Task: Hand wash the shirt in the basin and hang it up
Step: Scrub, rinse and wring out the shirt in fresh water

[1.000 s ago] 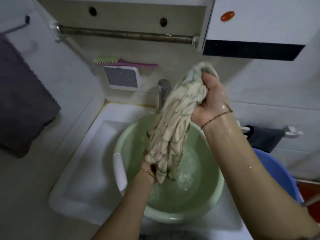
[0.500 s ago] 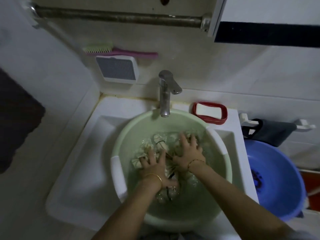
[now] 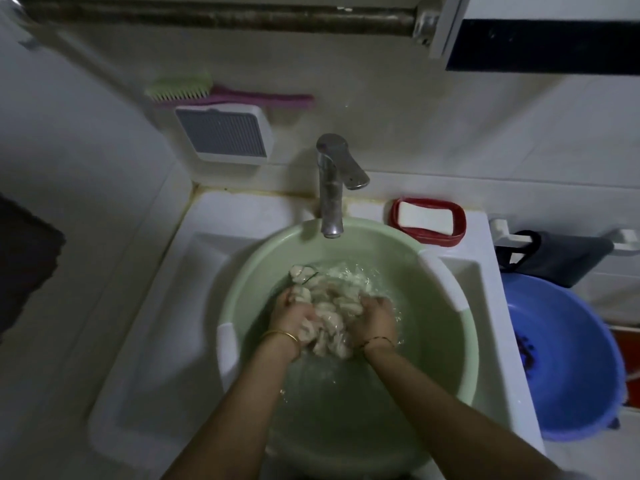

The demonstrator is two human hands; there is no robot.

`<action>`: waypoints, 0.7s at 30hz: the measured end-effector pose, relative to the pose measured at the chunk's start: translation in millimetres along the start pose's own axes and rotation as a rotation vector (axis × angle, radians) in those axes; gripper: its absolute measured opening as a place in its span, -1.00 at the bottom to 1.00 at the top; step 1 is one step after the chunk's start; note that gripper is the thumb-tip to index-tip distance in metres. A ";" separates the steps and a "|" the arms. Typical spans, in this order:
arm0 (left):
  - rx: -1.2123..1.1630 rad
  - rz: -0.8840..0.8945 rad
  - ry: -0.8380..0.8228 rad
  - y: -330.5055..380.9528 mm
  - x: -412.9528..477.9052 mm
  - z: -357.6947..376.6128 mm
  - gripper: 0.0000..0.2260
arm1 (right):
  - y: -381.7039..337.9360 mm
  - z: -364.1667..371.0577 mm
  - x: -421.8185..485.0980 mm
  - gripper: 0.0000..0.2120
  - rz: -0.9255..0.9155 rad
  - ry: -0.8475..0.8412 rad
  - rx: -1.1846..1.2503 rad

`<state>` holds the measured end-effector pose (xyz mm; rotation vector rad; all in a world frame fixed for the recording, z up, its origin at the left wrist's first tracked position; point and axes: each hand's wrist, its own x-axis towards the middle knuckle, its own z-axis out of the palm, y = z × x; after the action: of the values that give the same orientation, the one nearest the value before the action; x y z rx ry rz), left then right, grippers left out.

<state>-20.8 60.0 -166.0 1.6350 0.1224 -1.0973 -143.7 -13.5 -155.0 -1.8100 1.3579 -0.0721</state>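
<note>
While both hands work inside the green basin (image 3: 263,258), I record the shirt (image 3: 329,304) as a wet, bunched cream wad in the water, toward the far half of the basin and partly above the surface. The left hand (image 3: 294,317) grips the wad's left side and the right hand (image 3: 375,320) grips its right side. Both sets of fingers (image 3: 286,296) curl into the cloth and pinch folds of it, though blur hides the single fingertips. I judge that this two-sided hold lets the hands squeeze and rub cloth against cloth, which is the washing step itself.

The basin sits in the white sink (image 3: 156,341), its far rim under the spout of the tap (image 3: 330,183), a placement that would let water fall straight in. I see no stream from it. A bar of soap (image 3: 426,218) lies in a red dish (image 3: 459,226) on the sink's far right ledge, just beside the basin's rim and, in my judgement, within reach of the right hand. A blue tub (image 3: 571,358) stands to the right of the sink; something dark lies in it, and I cannot tell what. A metal rail (image 3: 221,17) runs along the far wall and is a likely hanging place.

Assessment: washing is under way, and rinsing, wringing and hanging are not yet done. The risk I note is water slopping over the near rim.
</note>
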 end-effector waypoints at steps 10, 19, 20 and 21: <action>-0.400 -0.129 -0.410 35.3 -43.0 14.2 -0.39 | -63.8 -14.1 -47.2 -0.61 -0.598 0.331 -0.034; 0.425 0.269 0.246 16.1 -47.0 16.6 -0.78 | -34.1 -41.6 10.9 -0.57 -0.338 0.075 -0.495; 0.691 0.423 0.312 15.4 -42.9 6.9 -0.71 | -23.5 -43.5 14.5 -0.54 -0.289 0.014 -0.528; 0.915 0.437 0.284 20.3 -50.1 3.9 -0.63 | -13.0 -42.5 17.7 -0.53 -0.225 -0.063 -0.530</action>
<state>-39.5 71.1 -116.3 2.4644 -0.6137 -0.5804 -147.9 -52.0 -127.0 -2.3793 1.1940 0.2465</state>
